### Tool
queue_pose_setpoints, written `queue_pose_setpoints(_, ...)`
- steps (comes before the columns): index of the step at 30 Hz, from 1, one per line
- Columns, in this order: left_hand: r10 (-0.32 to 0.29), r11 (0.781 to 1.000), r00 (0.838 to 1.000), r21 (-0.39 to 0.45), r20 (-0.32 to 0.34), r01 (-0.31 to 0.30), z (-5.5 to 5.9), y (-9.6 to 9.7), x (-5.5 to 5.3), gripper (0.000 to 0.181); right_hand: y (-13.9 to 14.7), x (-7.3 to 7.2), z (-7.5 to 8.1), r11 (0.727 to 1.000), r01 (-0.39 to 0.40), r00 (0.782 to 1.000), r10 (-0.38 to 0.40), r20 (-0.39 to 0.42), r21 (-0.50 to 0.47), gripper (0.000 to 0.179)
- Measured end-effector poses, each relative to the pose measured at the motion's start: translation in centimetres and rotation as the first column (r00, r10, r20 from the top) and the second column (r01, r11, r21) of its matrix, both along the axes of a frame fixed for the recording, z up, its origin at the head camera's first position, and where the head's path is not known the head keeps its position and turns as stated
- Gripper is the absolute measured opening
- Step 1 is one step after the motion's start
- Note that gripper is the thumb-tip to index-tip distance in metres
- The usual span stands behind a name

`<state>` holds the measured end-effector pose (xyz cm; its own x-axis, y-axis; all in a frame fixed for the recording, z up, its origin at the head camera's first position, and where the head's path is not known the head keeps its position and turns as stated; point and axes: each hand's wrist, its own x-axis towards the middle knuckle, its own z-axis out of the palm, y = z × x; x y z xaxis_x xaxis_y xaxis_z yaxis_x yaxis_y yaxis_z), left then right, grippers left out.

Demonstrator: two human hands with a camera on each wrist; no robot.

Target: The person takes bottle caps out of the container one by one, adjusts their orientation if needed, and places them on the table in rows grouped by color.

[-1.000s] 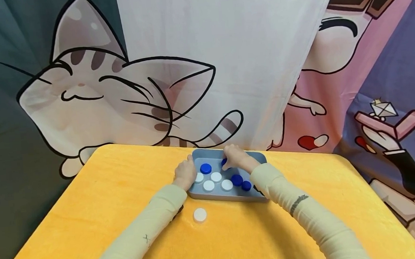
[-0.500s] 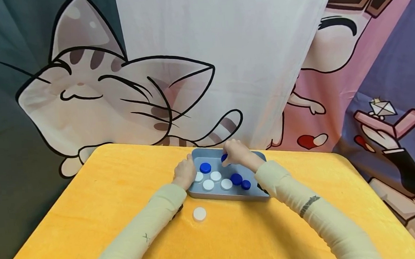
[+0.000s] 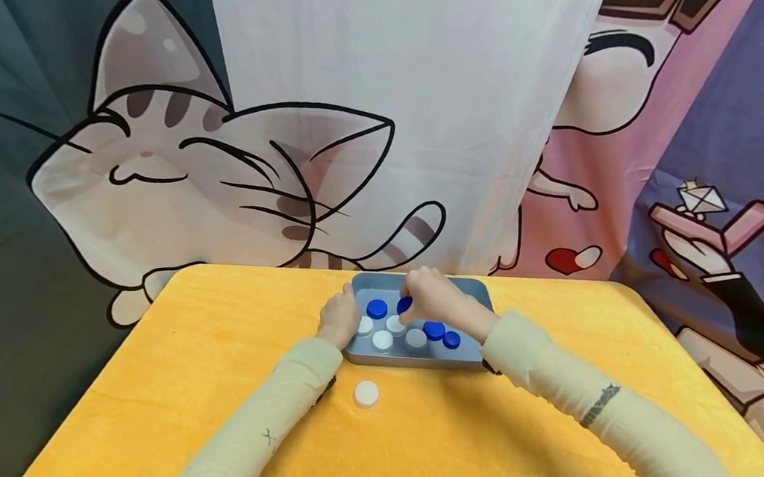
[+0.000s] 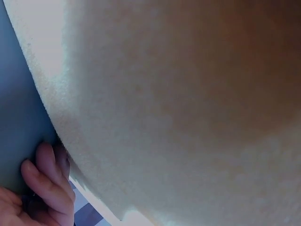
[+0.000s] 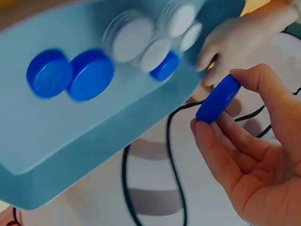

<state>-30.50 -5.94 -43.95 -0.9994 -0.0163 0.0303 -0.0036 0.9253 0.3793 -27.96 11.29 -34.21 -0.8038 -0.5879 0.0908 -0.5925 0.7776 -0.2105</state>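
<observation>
A grey-blue tray [image 3: 386, 284] holds several white bottle caps [image 3: 382, 341] and three blue ones, a pair of which [image 3: 434, 330] touch each other at the front right. My left hand [image 3: 338, 319] grips the tray's left side; in the left wrist view its curled fingers [image 4: 49, 188] lie at the blue wall. Above the tray, my right hand [image 3: 431, 296] pinches another blue bottle cap [image 5: 217, 100] on edge between thumb and fingertips. Beyond it, a single blue cap [image 3: 377, 309] rests near the tray's back left.
On the yellow tablecloth [image 3: 240, 324], a lone white cap [image 3: 366, 394] lies in front of the tray. A printed cloth backdrop [image 3: 466, 112] hangs right behind the table.
Pinching the blue cap, my right hand has risen slightly, then shifted left and nearer over the tray; its shadow now falls on a white cap. My left hand keeps its place.
</observation>
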Motion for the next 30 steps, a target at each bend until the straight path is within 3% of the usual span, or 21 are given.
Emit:
queue_pose_setpoints(13, 0.008, 1.000, 1.000, 0.017, -0.012, -0.008, -0.2, -0.1, -0.1, 0.022, -2.5, 6.4, -0.6, 0.993, -0.111, 0.993, 0.113, 0.027, -0.046, 0.021)
queue_pose_setpoints(19, 0.015, 1.000, 0.999, 0.027, -0.036, -0.014, -0.2, 0.0, 0.0, 0.021, -3.5, 8.7, -1.6, 0.990, -0.113, 0.986, 0.122, 0.112, -0.084, 0.029)
queue_pose_setpoints(23, 0.014, 1.000, 0.999, 0.016, -0.030, -0.013, -0.2, 0.1, 0.0, 0.022, -4.1, 9.8, -2.6, 0.988, -0.150, 0.984, 0.153, 0.090, -0.032, 0.020)
queue_pose_setpoints(30, 0.019, 1.000, 1.000, 0.008, 0.000, -0.019, -0.1, 0.2, 0.0, 0.025, -4.8, 10.9, -4.2, 0.976, -0.206, 0.976, 0.200, 0.086, 0.064, 0.019)
